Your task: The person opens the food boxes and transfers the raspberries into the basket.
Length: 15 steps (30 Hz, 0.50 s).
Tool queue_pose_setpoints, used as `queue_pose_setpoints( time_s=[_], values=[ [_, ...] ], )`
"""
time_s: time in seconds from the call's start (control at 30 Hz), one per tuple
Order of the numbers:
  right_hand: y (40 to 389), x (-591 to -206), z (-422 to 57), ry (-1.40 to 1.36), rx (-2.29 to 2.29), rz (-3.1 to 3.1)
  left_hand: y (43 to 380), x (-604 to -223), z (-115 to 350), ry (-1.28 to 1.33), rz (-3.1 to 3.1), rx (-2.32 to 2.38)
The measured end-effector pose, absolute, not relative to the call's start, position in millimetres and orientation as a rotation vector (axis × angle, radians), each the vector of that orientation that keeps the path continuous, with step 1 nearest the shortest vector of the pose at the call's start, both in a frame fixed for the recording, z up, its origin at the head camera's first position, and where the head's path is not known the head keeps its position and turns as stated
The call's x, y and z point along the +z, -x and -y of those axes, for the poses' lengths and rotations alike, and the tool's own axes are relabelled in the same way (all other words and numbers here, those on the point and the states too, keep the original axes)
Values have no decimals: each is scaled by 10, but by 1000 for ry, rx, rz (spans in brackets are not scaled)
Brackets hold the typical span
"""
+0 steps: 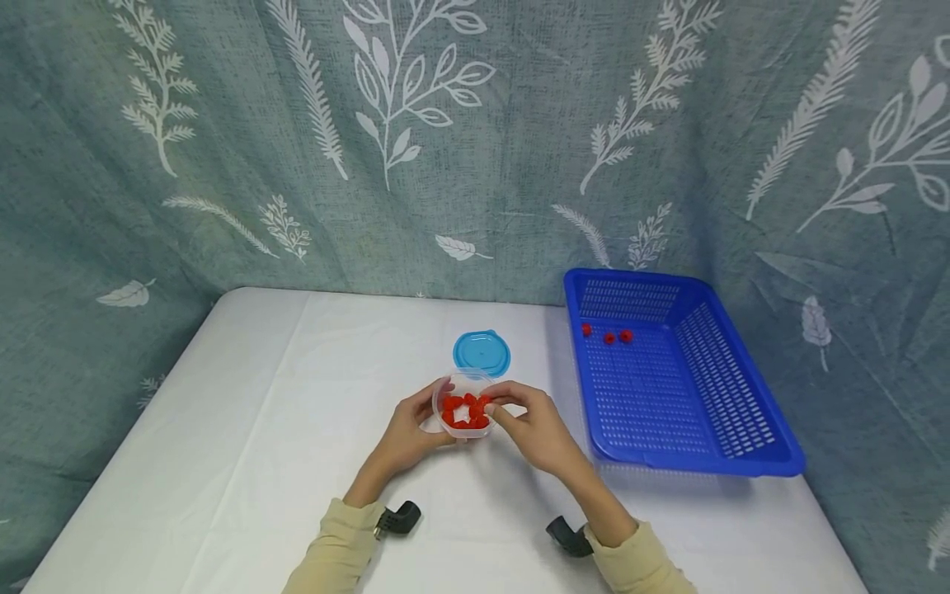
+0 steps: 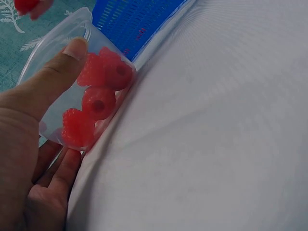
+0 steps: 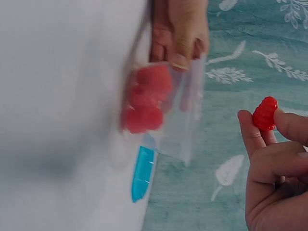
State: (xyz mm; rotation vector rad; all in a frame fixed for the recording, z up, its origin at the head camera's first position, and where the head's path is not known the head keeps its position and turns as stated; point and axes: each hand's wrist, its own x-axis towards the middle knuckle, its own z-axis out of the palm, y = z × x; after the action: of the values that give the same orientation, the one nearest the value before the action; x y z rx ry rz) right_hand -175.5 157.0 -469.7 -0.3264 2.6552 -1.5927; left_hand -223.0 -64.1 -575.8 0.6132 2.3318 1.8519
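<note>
A white-covered table (image 1: 297,396) stands before a green leaf-patterned curtain (image 1: 223,124); its near edge is out of frame, and its far right corner is hidden by a blue basket (image 1: 638,396) along the right edge. Midway between the table's left and right edges, a person's left hand (image 1: 406,425) holds a clear container (image 1: 469,383) by its side, thumb on the near wall, the other fingers partly hidden beyond and beneath it. Inside are red raspberries (image 2: 98,102), crowded and blurred by the plastic, so their number is hard to tell. The right hand (image 1: 530,425) pinches a single raspberry (image 3: 265,113) between thumb and fingertips; the head view shows this hand over the container's right side, where its berry is hard to pick out from the rest. A light-blue lid (image 1: 482,353) lies just beyond the container, towards the table's far edge. Three small red berries (image 1: 627,337) sit near the basket's far left corner, one partly cut off by its wall. Both sleeves (image 1: 334,544) run out of frame.
</note>
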Motion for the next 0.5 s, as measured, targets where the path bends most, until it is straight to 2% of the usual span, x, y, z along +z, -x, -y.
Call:
queue_pose_setpoints(
  time_s=[0.5],
  values=[
    [1756,-4226,-2056,353,-1691,-2686,2223,-5777,633,-585,-2323,1859]
  ],
)
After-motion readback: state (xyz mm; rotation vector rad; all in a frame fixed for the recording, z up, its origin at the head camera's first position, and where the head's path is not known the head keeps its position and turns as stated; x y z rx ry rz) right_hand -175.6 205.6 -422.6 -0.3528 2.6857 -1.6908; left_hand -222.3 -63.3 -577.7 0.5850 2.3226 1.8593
